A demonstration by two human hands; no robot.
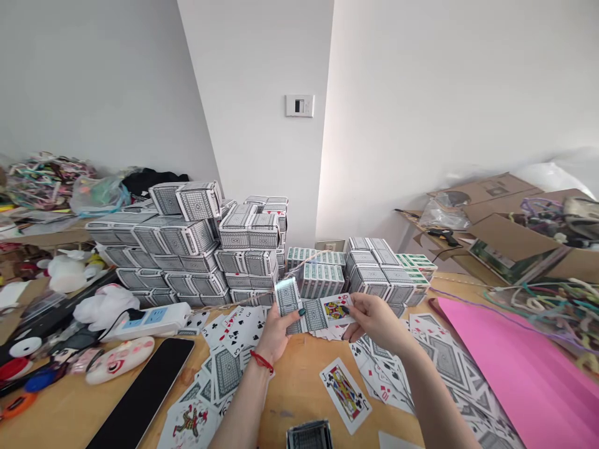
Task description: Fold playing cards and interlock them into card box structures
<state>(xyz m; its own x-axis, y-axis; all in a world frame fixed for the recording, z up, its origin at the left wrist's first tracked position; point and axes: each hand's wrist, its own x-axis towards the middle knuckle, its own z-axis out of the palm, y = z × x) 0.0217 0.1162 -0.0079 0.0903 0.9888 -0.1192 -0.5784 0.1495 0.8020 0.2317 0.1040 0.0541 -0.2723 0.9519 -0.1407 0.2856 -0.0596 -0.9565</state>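
Note:
My left hand [277, 333] is closed on a few playing cards [291, 302], held upright with their patterned backs toward me. My right hand [374, 319] pinches a face card [336, 308] beside them, its picture side showing. Both hands hover above a wooden table [299, 380] strewn with loose cards. A jack card [345, 394] lies face up just below my hands. Stacks of boxed card decks [196, 249] rise right behind my hands.
A pink paper sheet [519, 368] covers the table's right side. A black tablet [140, 396], a white power strip [147, 319] and plush toys lie at the left. Cardboard boxes [510, 231] with cords stand at the right. A small dark box [309, 434] sits at the near edge.

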